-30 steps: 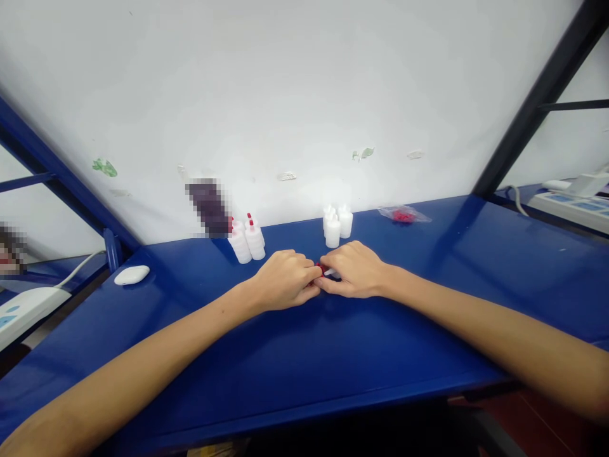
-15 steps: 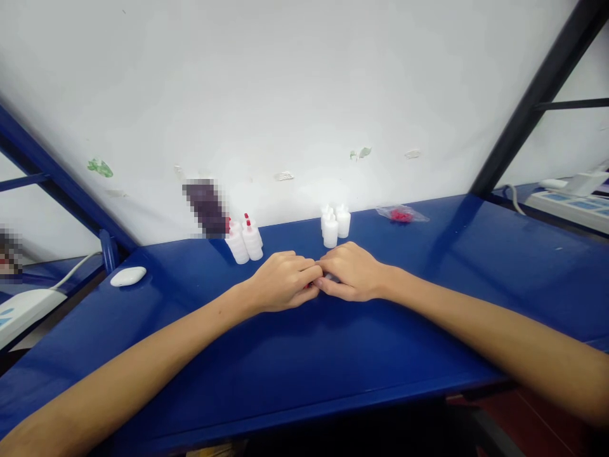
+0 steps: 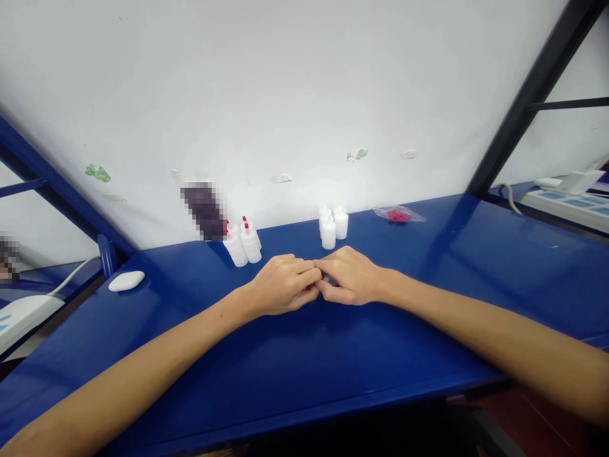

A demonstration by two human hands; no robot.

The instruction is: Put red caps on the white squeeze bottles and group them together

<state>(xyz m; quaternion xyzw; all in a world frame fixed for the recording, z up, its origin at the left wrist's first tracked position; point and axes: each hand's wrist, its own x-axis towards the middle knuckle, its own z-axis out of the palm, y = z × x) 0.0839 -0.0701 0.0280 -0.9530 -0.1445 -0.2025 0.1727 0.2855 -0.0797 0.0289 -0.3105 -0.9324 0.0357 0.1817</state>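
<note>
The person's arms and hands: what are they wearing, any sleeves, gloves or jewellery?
Nothing shows on them. Both forearms are bare up to the picture's edge, with no sleeve in view. The left hand and right hand carry no gloves, and no rings, watch or wristbands show.

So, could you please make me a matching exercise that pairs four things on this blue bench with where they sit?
Things:
1. red-capped bottles
2. uncapped white bottles
3. bag of red caps
4. white oval object

Places:
A. far left of the bench
B. by the wall, right of both bottle groups
C. beyond the right hand
D. beyond the left hand

Pairs: 1-D, 2-C, 3-B, 4-A
</note>
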